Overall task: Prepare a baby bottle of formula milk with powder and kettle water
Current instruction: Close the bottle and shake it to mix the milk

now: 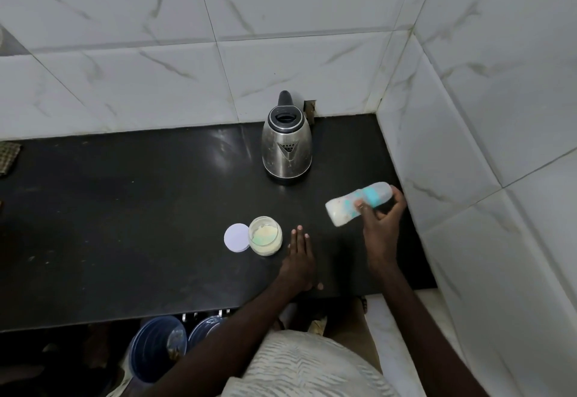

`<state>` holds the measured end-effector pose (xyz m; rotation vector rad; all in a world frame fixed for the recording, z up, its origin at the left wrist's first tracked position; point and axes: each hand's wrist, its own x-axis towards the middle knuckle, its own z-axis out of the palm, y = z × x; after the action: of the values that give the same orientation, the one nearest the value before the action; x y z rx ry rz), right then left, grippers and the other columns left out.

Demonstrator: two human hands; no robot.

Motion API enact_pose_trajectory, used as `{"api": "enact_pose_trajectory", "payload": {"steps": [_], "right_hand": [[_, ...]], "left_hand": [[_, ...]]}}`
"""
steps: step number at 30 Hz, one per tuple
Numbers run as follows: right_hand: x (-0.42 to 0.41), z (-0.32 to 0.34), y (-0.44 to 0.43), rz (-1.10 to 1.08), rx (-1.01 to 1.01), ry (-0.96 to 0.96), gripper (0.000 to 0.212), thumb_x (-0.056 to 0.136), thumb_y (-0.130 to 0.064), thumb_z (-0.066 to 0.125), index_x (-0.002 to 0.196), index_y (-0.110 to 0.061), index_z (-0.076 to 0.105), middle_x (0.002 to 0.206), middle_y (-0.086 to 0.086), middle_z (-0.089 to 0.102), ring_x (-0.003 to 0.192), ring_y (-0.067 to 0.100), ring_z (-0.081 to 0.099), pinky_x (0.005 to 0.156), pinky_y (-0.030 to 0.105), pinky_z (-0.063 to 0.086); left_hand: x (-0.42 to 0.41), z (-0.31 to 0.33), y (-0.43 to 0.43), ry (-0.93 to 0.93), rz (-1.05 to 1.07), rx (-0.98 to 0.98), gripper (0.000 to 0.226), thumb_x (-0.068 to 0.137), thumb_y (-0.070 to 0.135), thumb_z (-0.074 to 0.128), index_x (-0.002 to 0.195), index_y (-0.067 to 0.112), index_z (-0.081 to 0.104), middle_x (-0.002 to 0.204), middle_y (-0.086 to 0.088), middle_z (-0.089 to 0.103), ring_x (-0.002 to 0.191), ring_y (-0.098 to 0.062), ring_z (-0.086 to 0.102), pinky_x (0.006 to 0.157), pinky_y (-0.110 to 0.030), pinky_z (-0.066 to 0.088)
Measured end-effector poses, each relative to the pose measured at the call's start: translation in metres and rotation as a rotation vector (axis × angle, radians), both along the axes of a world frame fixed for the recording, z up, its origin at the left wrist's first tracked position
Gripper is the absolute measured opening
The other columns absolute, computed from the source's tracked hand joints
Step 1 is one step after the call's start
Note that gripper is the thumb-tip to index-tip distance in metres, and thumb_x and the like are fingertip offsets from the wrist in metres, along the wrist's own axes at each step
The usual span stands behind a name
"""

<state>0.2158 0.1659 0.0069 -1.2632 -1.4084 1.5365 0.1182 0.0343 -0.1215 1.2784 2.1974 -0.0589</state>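
Note:
My right hand [382, 220] grips a baby bottle [346, 206] with a turquoise collar, held tilted almost sideways above the black counter [125, 209]; the bottle looks blurred and holds milky white liquid at its lower left end. My left hand [299, 256] lies flat on the counter, fingers apart, holding nothing. Just left of it stands an open jar of pale yellow powder [265, 235], with its white round lid [236, 238] lying flat beside it. A steel kettle [286, 146] with a black lid and handle stands at the back near the wall.
White marble-look tiled walls close the back and the right side of the counter. A woven cloth [7, 157] lies at the far left edge. Below the counter's front edge stand two blue buckets [159, 346].

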Motion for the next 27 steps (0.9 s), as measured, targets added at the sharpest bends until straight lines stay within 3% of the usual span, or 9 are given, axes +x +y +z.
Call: {"api": "enact_pose_trajectory", "payload": {"steps": [5,7,11,13,17,19,23,25,27], "right_hand": [[0.01,-0.01,-0.013,0.493,0.056,-0.202,0.08,0.088,-0.016,0.081,0.151,-0.032,0.035,0.125,0.005,0.066,0.095,0.003,0.073,0.071,0.015,0.057],[0.007,-0.005,-0.004,0.353,0.061,-0.137,0.077,0.088,-0.017,0.081,0.149,-0.033,0.037,0.121,0.002,0.068,0.094,0.002,0.074,0.072,0.019,0.058],[-0.004,-0.001,0.008,-0.073,0.003,0.014,0.073,0.088,-0.022,0.081,0.145,-0.039,0.038,0.132,0.006,0.067,0.105,0.017,0.074,0.086,0.042,0.063],[-0.003,-0.006,-0.003,0.037,-0.006,-0.021,0.075,0.089,-0.019,0.08,0.147,-0.037,0.037,0.135,0.006,0.065,0.107,0.018,0.073,0.088,0.042,0.063],[0.011,-0.017,-0.03,0.477,0.029,-0.175,0.081,0.087,-0.019,0.082,0.15,-0.039,0.035,0.137,0.0,0.062,0.106,0.011,0.072,0.084,0.027,0.062],[0.009,-0.01,-0.024,0.382,0.047,-0.126,0.08,0.088,-0.019,0.082,0.15,-0.037,0.035,0.13,-0.003,0.066,0.104,0.01,0.073,0.083,0.029,0.062],[-0.005,0.007,-0.006,-0.068,-0.001,0.038,0.073,0.09,-0.021,0.08,0.147,-0.037,0.037,0.132,0.006,0.068,0.107,0.016,0.074,0.076,0.032,0.062],[-0.008,0.007,-0.01,-0.023,-0.002,0.023,0.072,0.09,-0.021,0.079,0.147,-0.036,0.037,0.134,0.007,0.066,0.105,0.015,0.074,0.072,0.029,0.061],[-0.003,0.0,-0.02,0.213,-0.007,-0.061,0.075,0.089,-0.021,0.08,0.148,-0.037,0.036,0.131,0.005,0.066,0.101,0.01,0.074,0.071,0.026,0.061]], "left_hand": [[-0.006,-0.021,0.003,0.005,-0.025,-0.015,0.141,0.073,0.069,0.076,0.159,-0.007,-0.006,0.16,-0.038,-0.025,0.147,-0.052,-0.03,0.126,-0.059,0.003],[-0.004,-0.015,0.002,-0.003,-0.012,-0.022,0.139,0.075,0.066,0.077,0.157,-0.011,-0.005,0.158,-0.039,-0.025,0.148,-0.052,-0.026,0.127,-0.057,0.004],[-0.001,-0.003,-0.001,-0.002,0.008,0.024,0.136,0.08,0.058,0.077,0.155,-0.014,-0.01,0.159,-0.039,-0.024,0.151,-0.052,-0.019,0.127,-0.054,0.006],[-0.003,-0.009,0.0,-0.003,-0.006,0.016,0.139,0.077,0.06,0.079,0.156,-0.013,-0.011,0.159,-0.037,-0.025,0.15,-0.051,-0.022,0.127,-0.055,0.005],[-0.012,-0.038,0.002,-0.046,-0.015,0.022,0.148,0.062,0.073,0.076,0.161,0.001,-0.008,0.164,-0.028,-0.026,0.149,-0.048,-0.031,0.125,-0.06,0.003],[-0.011,-0.033,0.002,-0.043,-0.024,-0.011,0.146,0.067,0.071,0.077,0.159,-0.005,-0.007,0.162,-0.033,-0.025,0.147,-0.051,-0.031,0.125,-0.062,0.003],[-0.003,-0.005,0.001,-0.041,0.002,-0.001,0.138,0.079,0.059,0.078,0.155,-0.014,-0.011,0.158,-0.039,-0.027,0.15,-0.052,-0.023,0.126,-0.055,0.001],[-0.004,-0.003,0.0,-0.044,-0.01,-0.006,0.138,0.079,0.058,0.079,0.155,-0.014,-0.011,0.158,-0.038,-0.027,0.15,-0.052,-0.023,0.127,-0.056,0.002],[-0.006,-0.008,0.0,-0.064,-0.002,-0.003,0.143,0.074,0.059,0.082,0.156,-0.012,-0.012,0.16,-0.037,-0.025,0.149,-0.052,-0.024,0.127,-0.059,0.004]]}}
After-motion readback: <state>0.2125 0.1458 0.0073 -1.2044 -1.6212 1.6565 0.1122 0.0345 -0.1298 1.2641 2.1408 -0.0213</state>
